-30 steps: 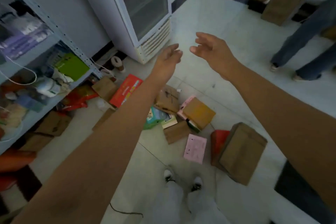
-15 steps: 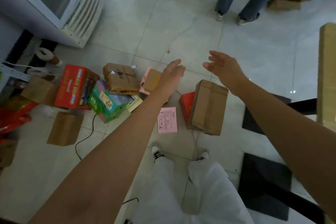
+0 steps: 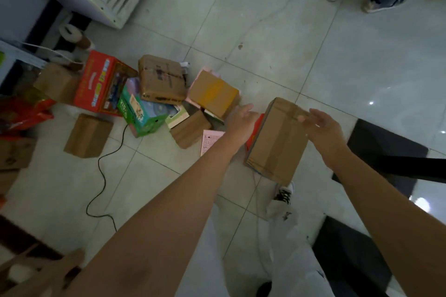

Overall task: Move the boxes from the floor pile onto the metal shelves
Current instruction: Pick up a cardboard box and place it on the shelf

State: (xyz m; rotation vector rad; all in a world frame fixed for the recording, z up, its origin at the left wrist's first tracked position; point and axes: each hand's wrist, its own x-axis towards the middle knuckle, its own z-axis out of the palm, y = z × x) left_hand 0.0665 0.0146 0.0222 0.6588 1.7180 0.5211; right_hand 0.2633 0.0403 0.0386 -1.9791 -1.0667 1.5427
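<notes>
Boxes [image 3: 154, 101] lie scattered on the tiled floor [image 3: 265, 31], the pile spreading from 9 o'clock toward frame centre; the metal shelves show only as a sliver at the left edge. I have both arms extended over the tall brown box [image 3: 277, 142] standing just right of centre. My left hand [image 3: 241, 120] is spread flat at that box's 9 o'clock side, next to the red box [image 3: 253, 132] wedged against it; whether the palm touches cardboard, I cannot tell. My right hand [image 3: 321, 125] is wide, fingers loosely spread above the box's 2 o'clock corner, holding nothing. Judgement: the step in hand is a two-sided clamp on the tall brown box. Failure modes: uneven palm pressure could let the box pivot and slip; the left hand could catch the red box and drag it along; lifting could jostle the pink sheet [image 3: 210, 140] at 9 o'clock. The black cable [image 3: 101, 176] on the floor at 8 o'clock is a trip hazard on the walk toward the shelves.
</notes>
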